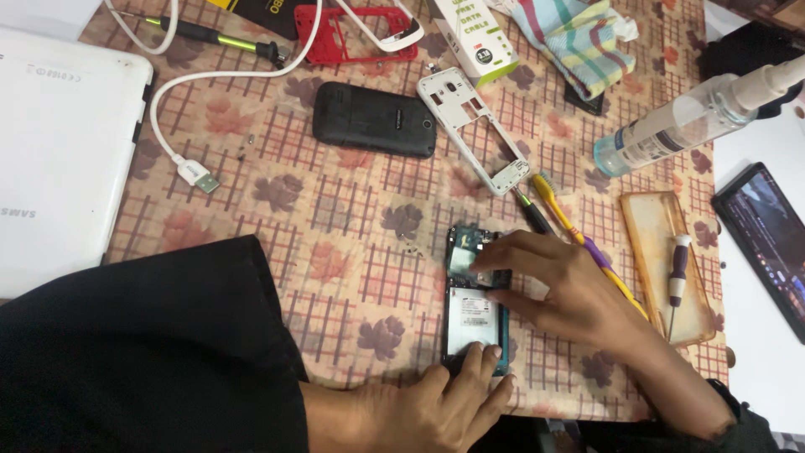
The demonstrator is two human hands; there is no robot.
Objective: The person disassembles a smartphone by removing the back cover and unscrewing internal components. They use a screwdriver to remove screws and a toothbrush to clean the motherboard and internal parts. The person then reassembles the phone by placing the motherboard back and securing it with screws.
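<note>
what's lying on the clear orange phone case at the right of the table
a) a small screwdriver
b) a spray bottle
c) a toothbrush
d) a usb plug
a: a small screwdriver with a purple and white handle lies along the orange case, while the toothbrush lies on the cloth beside it, next to the opened phone that the right hand and left hand are touching.

Left hand [436, 403] flat — right hand [562, 289] fingers spread.
</note>
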